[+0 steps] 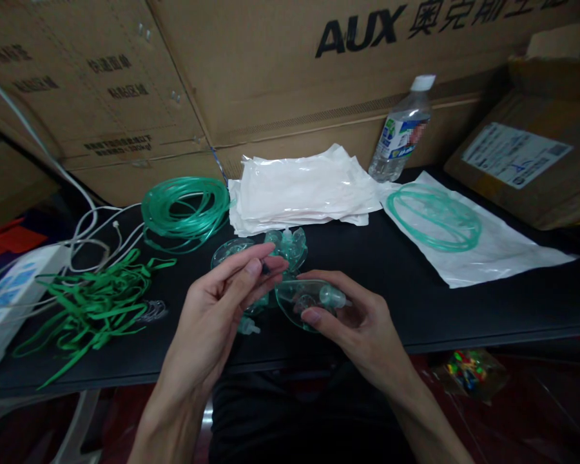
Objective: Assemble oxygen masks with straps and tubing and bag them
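My right hand (357, 316) is closed round a clear green oxygen mask (294, 296), thumb in front and fingers behind, with the mask's connector stub pointing right. Just left of it, my left hand (222, 290) pinches thumb against fingers. A small dark bit shows at those fingertips, too small to name. Behind and beneath both hands lie more clear green masks (297, 248) on the black table, partly covered by my fingers. One more connector (249, 326) pokes out below my left hand.
Left are green elastic straps (101, 303), thin shiny rings (153, 311), coiled green tubing (186, 209) and a power strip (24, 303) with white cables. White pouches (304, 187), a water bottle (401, 135), tubing (432, 219) on a pouch and a carton (536, 142) stand behind and right.
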The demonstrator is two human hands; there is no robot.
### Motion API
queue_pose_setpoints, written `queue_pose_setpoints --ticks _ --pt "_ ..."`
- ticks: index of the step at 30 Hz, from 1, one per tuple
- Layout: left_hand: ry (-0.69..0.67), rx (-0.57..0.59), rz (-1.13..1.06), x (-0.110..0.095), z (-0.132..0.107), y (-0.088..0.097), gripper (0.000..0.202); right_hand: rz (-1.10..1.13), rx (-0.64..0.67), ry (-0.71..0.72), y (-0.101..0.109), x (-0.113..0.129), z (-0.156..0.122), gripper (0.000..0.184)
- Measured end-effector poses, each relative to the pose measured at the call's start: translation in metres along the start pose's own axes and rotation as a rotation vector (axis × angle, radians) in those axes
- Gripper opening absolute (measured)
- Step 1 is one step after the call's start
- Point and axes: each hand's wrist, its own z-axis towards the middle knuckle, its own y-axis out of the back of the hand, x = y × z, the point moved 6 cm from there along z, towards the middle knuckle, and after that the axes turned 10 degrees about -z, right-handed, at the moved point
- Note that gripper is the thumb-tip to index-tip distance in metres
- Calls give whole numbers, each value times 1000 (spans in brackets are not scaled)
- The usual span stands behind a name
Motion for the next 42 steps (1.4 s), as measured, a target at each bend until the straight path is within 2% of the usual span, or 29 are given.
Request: queue_pose_setpoints --ticks 4,9,19,28,36,42 --pt "21 -35 -74 -1 0 5 38 -5 -9 7 0 0 1 33" --pt "75 -34 -84 0 -2 8 31 -15 -39 -20 1 -1 1 33" --pt "-42 27 286 -6 -6 17 18 26 49 -63 -3 -1 -1 25" --pt "90 199 323 -3 1 6 19 32 122 -69 -6 2 1 20" --pt "-96 396 657 -30 6 -14 11 -4 95 -82 -3 -2 1 24" --pt "-157 442 758 -36 4 -21 13 10 103 -82 -3 -3 1 20"
